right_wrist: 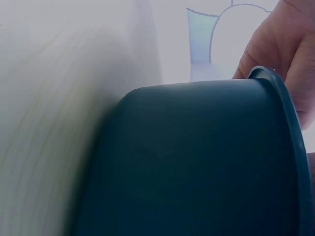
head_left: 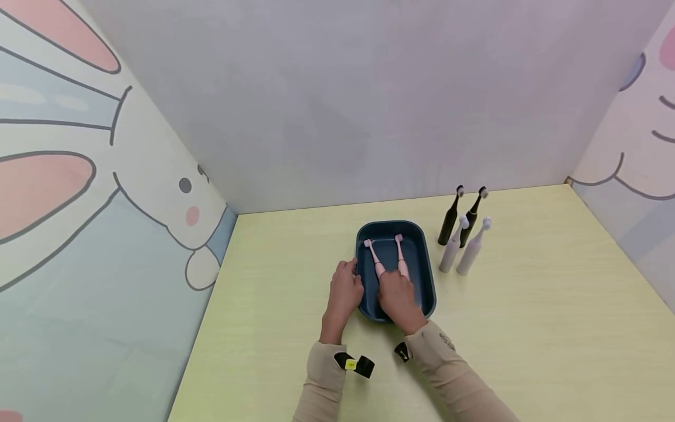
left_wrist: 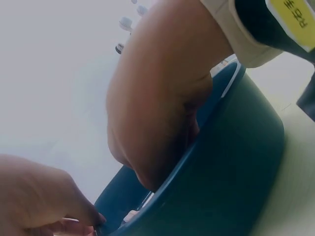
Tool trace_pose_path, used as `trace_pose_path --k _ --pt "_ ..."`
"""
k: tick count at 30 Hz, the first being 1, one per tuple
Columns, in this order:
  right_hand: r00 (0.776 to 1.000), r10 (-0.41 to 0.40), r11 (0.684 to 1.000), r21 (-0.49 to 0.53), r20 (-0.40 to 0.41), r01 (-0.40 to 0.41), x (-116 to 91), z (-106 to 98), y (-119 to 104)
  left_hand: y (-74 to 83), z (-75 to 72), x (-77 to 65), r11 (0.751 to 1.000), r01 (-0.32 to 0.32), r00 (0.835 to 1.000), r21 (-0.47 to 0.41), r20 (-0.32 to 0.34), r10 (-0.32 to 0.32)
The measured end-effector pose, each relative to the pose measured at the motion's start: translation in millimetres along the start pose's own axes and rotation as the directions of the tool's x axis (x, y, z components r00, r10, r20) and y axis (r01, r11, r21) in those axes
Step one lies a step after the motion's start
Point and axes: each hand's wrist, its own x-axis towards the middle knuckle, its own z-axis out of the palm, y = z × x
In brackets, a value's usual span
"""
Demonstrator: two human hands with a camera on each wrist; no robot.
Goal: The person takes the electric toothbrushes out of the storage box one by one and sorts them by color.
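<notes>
A dark blue rectangular basin [head_left: 428, 275] stands on the table, deep-walled in both wrist views. Inside lie a left pink electric toothbrush [head_left: 375, 258] and a right pink electric toothbrush [head_left: 401, 258], heads pointing to the far end. My left hand [head_left: 345, 291] pinches the basin's left rim between thumb and fingers. My right hand [head_left: 399, 298] reaches down into the basin, curled over the lower handles of the pink toothbrushes; its fingertips are hidden. In the left wrist view that right hand [left_wrist: 157, 93] dips behind the basin's near wall [left_wrist: 221, 167].
Right of the basin, two black electric toothbrushes [head_left: 449, 223] stand upright behind two pale lilac ones [head_left: 471, 253]. The light wooden table [head_left: 285, 264] meets a plain back wall [head_left: 369, 117], with cartoon-printed walls at both sides.
</notes>
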Motion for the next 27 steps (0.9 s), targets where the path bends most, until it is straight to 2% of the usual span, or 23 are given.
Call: trace_pose_path --k 2,6,11,16,20,23,27 --pt "1.000 -0.001 1.000 0.009 0.000 0.001 0.4 -0.7 0.4 0.1 0.0 0.1 1.000 0.000 1.000 0.000 -0.001 0.000" --pt "0.997 0.060 0.996 0.063 0.057 -0.064 1.9 -3.6 0.3 0.1 0.1 0.6 1.000 -0.001 1.000 0.004 -0.004 0.001" --pt "0.975 0.151 0.976 0.133 0.165 -0.174 4.6 -9.9 1.0 -0.8 -0.2 0.8 1.000 -0.005 1.000 0.006 -0.002 0.005" --pt "0.959 0.203 0.949 0.201 0.197 -0.243 6.4 -18.3 2.6 -3.1 -0.2 2.7 1.000 -0.014 1.000 0.019 -0.004 0.014" --pt "0.962 0.218 0.933 0.254 0.166 -0.255 5.1 -22.9 5.9 -4.0 -0.3 4.0 1.000 -0.008 1.000 0.026 -0.011 0.008" --pt "0.976 0.201 0.930 0.298 0.085 -0.218 2.3 -22.8 8.4 -4.7 -0.4 4.2 1.000 -0.009 1.000 0.027 -0.017 0.009" --pt "0.980 0.198 0.911 0.367 0.009 -0.188 0.0 -20.1 12.2 -6.3 1.5 6.5 1.000 -0.016 1.000 0.026 -0.018 0.017"
